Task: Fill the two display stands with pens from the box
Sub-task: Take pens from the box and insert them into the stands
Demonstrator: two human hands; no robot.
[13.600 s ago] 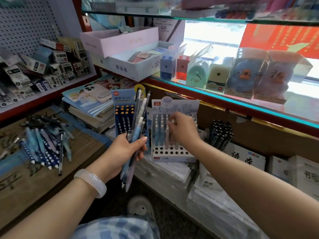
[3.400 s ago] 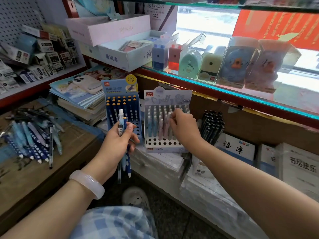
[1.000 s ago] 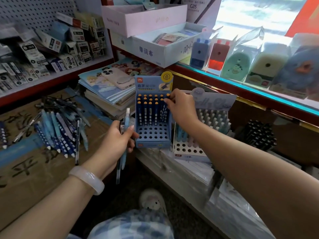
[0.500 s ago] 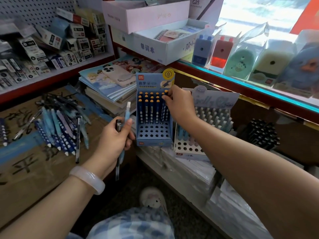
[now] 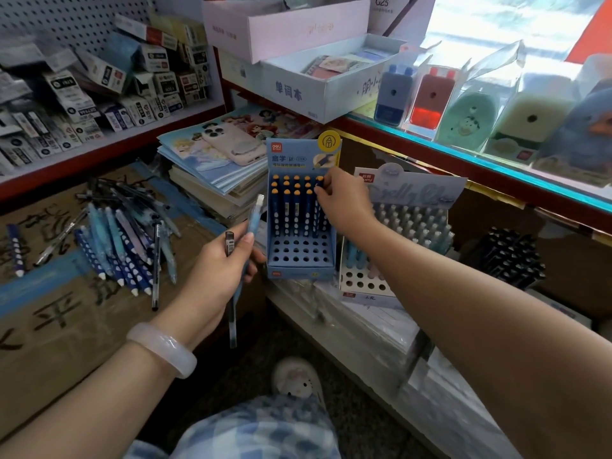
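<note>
The right hand [image 5: 344, 202] reaches to the blue stand [image 5: 299, 263] and pinches the top of a dark blue pen [image 5: 318, 207] standing in the stand's right column, fingers curled around it. The back rows of that stand hold dark blue pens with orange caps; the near rows of holes are bare. Just to the right and slightly behind it stands the white stand [image 5: 367, 286], mostly full of pale pens, its near holes showing.

The left hand [image 5: 218, 270] is held near the blue stand's left side, fingers closed around two pens [image 5: 246, 246]: a light blue one pointing up and far, and a dark-topped clear one whose lower end hangs below the palm. A pale bangle [image 5: 162, 349] sits on that wrist.

To the left, a heap of loose pens [image 5: 122, 240] lies on top of the brown cardboard box [image 5: 59, 319]. Behind the blue stand, a phone [image 5: 235, 144] rests on a stack of notebooks [image 5: 205, 173].
</note>
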